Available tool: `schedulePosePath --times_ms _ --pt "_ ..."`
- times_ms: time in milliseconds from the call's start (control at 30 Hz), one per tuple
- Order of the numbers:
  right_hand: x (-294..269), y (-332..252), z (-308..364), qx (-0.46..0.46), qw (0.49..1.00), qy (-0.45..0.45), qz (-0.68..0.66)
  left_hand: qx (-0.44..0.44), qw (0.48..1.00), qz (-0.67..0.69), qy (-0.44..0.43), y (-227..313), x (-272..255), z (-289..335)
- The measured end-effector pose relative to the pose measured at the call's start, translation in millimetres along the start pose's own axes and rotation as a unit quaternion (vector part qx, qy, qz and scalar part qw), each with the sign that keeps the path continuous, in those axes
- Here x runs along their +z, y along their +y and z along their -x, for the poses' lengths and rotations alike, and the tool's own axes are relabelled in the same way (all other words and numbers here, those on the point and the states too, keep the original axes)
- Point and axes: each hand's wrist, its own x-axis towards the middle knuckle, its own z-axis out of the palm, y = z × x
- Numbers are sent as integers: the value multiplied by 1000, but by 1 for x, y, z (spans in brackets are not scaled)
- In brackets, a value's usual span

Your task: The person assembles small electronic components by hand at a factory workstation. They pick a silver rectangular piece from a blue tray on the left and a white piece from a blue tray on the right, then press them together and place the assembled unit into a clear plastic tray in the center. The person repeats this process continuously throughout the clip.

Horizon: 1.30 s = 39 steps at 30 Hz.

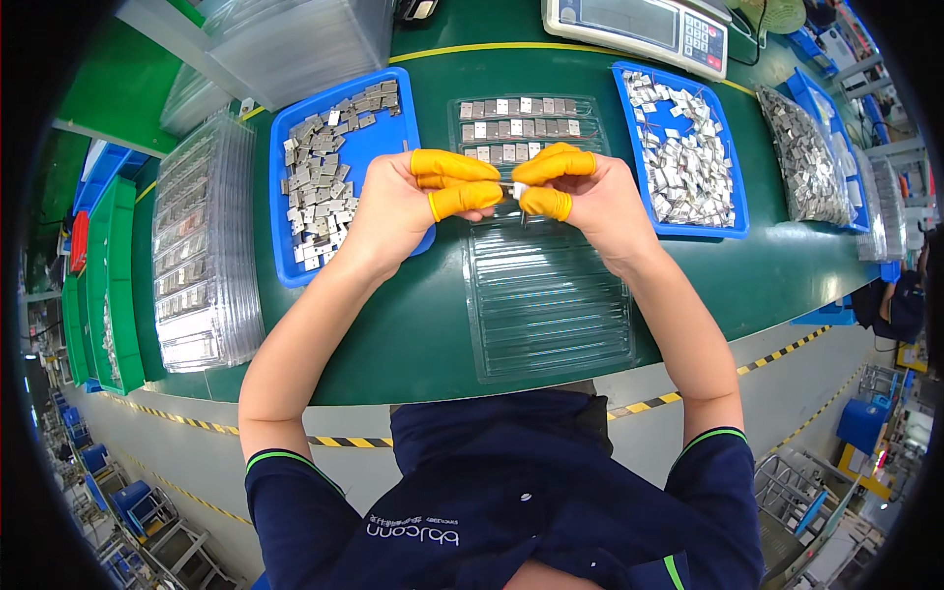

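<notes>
Over the clear plastic blister tray (pixel 551 305), my two hands meet, with yellow finger cots on the thumbs and fingers. My left hand (pixel 418 192) is closed in a pinch, and my right hand (pixel 580 192) pinches from the other side. Between the fingertips is a small metal-and-white part (pixel 517 191), mostly hidden by the cots. Beneath it a thin dark end sticks out. The tray's far rows hold small silver and white rectangular pieces (pixel 521 128); the nearer rows show only ribbed clear plastic.
Left of the tray, a blue bin (pixel 285 246) holds loose flat metal pieces. Another blue bin (pixel 742 221) at right holds small white-and-silver pieces. Stacked clear trays (pixel 206 256) stand far left, a bag of parts (pixel 806 157) far right, a digital scale (pixel 639 29) at the back.
</notes>
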Motion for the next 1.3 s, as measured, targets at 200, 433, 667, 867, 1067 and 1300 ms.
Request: schedulePosePath --times_ms 200,433,667,867,1067,1300 --pt "0 1 4 9 993 -93 -71 -38 994 67 -72 0 -1 3" --pt "2 10 -1 -169 981 6 96 -19 997 76 20 -5 8 4" --pt "-37 -3 -16 -235 929 138 251 94 981 -137 96 -8 -14 -11" --pt "-50 12 -24 -272 750 163 580 123 924 -290 216 -11 -39 -24" --pt "-56 22 -29 -280 801 132 512 158 886 -340 275 2 -54 -27" --pt "-110 -3 -29 -114 736 311 590 184 708 -614 297 -21 -86 -33"
